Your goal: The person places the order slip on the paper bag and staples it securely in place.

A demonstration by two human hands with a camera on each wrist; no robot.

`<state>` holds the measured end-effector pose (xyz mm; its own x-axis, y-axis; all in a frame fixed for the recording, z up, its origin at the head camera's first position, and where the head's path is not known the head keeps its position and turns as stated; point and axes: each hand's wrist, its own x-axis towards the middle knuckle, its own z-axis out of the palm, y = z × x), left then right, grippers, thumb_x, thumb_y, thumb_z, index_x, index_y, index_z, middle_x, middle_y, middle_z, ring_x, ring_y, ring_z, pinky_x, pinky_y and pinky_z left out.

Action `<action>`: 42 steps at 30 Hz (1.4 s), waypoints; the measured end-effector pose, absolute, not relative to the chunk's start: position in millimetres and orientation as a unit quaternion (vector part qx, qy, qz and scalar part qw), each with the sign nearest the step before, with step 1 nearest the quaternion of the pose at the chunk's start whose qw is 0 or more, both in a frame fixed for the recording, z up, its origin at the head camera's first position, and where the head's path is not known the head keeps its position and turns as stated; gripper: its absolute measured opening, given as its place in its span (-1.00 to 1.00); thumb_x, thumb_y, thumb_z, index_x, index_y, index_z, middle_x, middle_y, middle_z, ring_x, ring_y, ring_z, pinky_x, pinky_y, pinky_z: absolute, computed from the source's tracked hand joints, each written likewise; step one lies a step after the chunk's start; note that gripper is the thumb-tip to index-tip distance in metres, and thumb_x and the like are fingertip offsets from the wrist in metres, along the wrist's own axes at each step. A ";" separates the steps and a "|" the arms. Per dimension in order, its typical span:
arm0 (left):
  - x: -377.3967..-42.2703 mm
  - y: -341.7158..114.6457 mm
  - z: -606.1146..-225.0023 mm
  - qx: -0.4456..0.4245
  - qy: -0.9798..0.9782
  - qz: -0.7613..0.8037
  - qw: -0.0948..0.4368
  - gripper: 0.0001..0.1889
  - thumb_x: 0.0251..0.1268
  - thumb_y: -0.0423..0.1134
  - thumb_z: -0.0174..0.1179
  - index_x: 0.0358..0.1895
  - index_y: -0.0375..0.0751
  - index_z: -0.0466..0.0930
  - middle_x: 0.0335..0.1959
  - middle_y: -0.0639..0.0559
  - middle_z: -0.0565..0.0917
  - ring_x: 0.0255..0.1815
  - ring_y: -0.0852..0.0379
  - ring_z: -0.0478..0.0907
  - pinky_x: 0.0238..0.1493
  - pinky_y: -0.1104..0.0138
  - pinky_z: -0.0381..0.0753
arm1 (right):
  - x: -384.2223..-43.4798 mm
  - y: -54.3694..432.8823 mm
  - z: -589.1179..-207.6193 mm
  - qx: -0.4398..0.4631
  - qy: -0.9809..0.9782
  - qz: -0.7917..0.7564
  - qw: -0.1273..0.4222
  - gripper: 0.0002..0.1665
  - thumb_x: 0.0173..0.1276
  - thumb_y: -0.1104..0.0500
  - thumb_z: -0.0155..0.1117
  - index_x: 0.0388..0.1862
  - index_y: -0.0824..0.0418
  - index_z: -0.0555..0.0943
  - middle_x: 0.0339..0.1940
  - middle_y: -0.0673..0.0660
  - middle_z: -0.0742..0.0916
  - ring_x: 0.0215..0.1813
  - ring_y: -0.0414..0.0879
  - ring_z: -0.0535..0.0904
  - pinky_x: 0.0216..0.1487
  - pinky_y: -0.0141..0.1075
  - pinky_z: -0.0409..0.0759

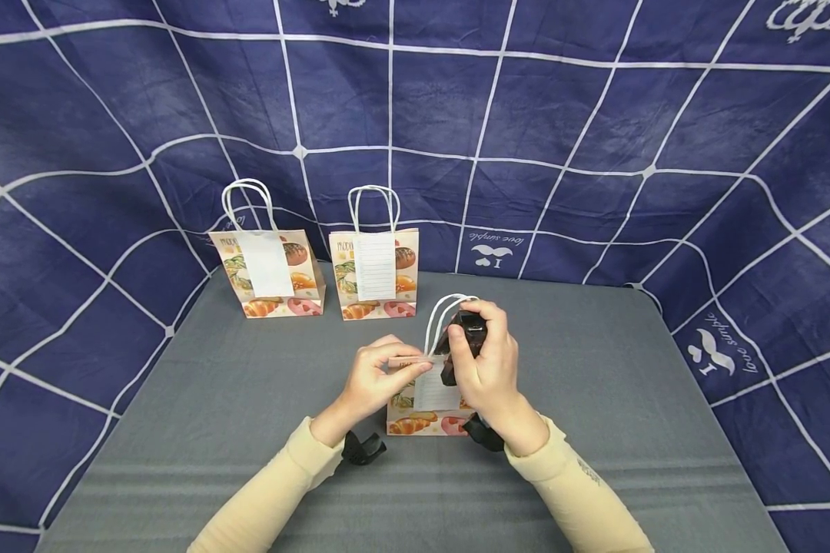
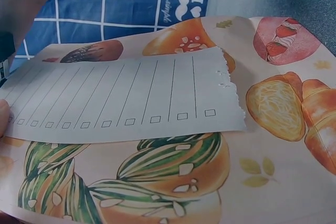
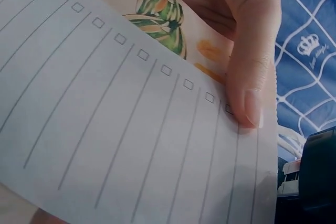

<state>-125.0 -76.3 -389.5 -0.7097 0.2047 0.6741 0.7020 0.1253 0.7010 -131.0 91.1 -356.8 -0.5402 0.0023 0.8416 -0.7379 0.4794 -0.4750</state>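
Observation:
A paper bag (image 1: 415,424) printed with breads stands in front of me, its white handles (image 1: 437,316) upright. Against its front lies a lined paper sheet (image 2: 126,98) with small checkboxes and a torn edge. My left hand (image 1: 373,375) pinches the sheet and the bag's top rim together, its thumb (image 3: 251,82) flat over the sheet's upper end in the right wrist view. In my right hand (image 1: 496,372) I grip a black stapler (image 1: 473,329) at the top rim, right of the left fingertips. Its dark end (image 3: 317,177) shows beside the sheet's edge.
Two similar bags stand farther back, a left one (image 1: 307,276) and a middle one (image 1: 408,265), each with a paper sheet on its front. A grey cloth (image 1: 595,369) covers the table. Blue grid-patterned fabric (image 1: 560,115) hangs behind and at both sides.

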 end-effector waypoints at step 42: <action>-127.6 -76.5 -389.6 -0.334 -0.701 -0.587 0.229 -0.81 -0.20 -0.63 0.39 -0.44 -0.39 0.67 -0.55 -0.13 0.63 -0.49 0.06 0.54 -0.45 0.38 0.51 | -145.3 75.9 -364.2 0.261 -0.711 0.438 0.485 -0.60 0.43 0.00 0.02 -0.16 0.37 0.46 -0.47 0.19 0.60 -0.52 -0.02 0.52 -0.52 -0.22 0.46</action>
<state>-127.6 -76.5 -389.6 -0.6722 0.1999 0.7128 0.7369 0.0880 0.6703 -145.3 75.9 -364.2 -0.3941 0.0540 0.9175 -0.7956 0.4796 -0.3700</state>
